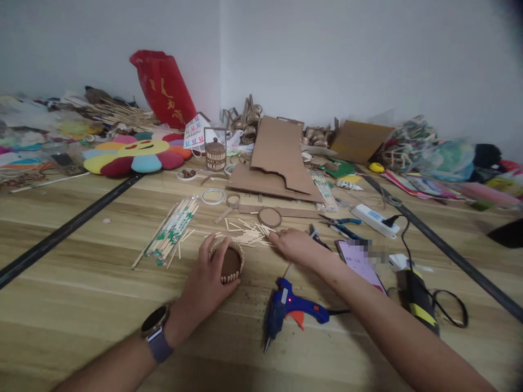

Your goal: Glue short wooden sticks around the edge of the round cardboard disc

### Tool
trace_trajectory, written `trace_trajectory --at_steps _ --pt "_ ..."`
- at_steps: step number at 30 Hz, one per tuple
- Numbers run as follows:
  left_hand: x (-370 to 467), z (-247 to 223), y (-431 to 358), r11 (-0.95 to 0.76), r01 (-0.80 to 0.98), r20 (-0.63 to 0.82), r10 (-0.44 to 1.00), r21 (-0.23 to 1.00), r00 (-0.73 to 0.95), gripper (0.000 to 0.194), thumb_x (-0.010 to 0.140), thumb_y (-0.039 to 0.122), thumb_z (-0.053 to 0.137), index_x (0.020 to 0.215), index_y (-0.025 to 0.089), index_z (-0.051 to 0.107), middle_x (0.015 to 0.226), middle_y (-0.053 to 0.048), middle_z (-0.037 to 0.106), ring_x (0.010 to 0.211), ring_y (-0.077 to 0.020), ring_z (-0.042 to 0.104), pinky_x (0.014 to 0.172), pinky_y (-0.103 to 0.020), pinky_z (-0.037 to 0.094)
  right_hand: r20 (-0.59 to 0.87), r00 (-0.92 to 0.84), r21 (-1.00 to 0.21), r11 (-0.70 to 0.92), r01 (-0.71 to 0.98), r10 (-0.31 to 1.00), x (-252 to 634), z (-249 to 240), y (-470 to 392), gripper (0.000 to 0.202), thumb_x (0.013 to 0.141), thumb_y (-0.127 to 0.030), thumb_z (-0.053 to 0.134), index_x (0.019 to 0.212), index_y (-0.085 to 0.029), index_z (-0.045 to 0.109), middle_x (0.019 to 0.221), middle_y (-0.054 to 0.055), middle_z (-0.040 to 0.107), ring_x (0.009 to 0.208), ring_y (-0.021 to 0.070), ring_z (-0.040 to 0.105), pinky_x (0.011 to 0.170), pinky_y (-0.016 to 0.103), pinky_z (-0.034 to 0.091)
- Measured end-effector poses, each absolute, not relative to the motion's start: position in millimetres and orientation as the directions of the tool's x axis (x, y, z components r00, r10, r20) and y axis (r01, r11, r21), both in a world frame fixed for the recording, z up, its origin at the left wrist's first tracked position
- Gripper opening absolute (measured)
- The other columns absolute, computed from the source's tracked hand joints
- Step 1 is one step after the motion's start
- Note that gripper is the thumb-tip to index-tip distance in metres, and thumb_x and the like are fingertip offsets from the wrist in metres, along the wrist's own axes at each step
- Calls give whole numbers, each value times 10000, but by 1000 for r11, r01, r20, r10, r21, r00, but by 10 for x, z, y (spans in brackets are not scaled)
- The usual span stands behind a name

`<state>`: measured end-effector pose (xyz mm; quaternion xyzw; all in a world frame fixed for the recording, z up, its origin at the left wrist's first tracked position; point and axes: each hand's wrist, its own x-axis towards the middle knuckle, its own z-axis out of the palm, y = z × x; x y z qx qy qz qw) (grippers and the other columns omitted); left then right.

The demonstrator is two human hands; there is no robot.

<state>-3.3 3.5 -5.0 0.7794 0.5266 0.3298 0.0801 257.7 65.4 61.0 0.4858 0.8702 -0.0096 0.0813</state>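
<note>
My left hand [210, 280] curls around a small round basket [232, 262] with a brown base and a rim of short upright sticks, thumb at its near side and fingers over its left edge. My right hand [295, 246] reaches to the right end of a loose pile of short wooden sticks [249, 234]; its fingertips are bunched there, and whether they pinch a stick is too small to tell. A round cardboard disc [269, 217] lies just beyond the pile. Nearer to me, a blue glue gun [281, 307] with a lit red light rests on the table.
Bagged sticks [174, 231] lie to the left. Pliers [343, 220], a phone [359, 264] and a power strip [375, 220] sit to the right. Cardboard sheets [278, 158], a small lidded bucket [215, 154] and a flower cushion [141, 155] stand farther back.
</note>
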Motion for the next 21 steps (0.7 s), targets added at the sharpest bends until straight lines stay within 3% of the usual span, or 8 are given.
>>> trace_trajectory --at_steps 4,7,11,14,18,21 --pt "-24 -44 30 -439 764 434 871 473 231 963 713 171 819 1526 286 315 1573 -182 314 1447 -420 400 1090 -617 474 -153 -490 -47 489 871 858 2603 621 678 237 853 -28 556 1059 -126 621 871 157 739 816 272 682 714 314 455" --pt "-15 -42 26 -440 762 433 871 474 233 959 709 166 826 1518 275 325 1567 -190 316 1445 -423 402 1098 -619 467 -122 -476 -170 454 875 871 2711 671 695 312 825 -63 541 1125 -138 590 892 96 727 764 207 658 665 267 461" --pt "-12 -39 29 -450 761 440 865 467 241 979 705 156 833 1521 274 305 1558 -197 308 1437 -424 409 1104 -618 462 -50 -468 -566 361 741 882 2826 735 657 205 915 -209 439 1037 -163 597 834 36 685 699 151 625 642 238 475" --pt "-19 -35 37 -453 767 433 865 454 254 991 706 156 837 1519 282 286 1559 -203 287 1442 -428 400 1091 -616 474 -52 -486 -803 253 540 872 2787 755 589 216 892 -362 516 913 -174 619 721 0 646 625 137 589 617 242 468" --pt "-28 -19 37 -450 769 419 869 454 262 991 705 169 842 1518 279 286 1557 -203 288 1431 -428 415 1080 -608 490 -92 -553 -921 141 364 828 2587 805 485 225 831 -392 648 878 -172 651 672 -31 619 592 118 545 593 228 429" --pt "-28 -1 34 -455 769 417 868 450 270 985 706 165 841 1515 266 287 1546 -205 302 1443 -428 395 1091 -608 481 -9 -615 -873 294 389 788 2405 871 403 138 865 -303 647 881 -173 688 707 -26 632 638 127 562 632 238 445"
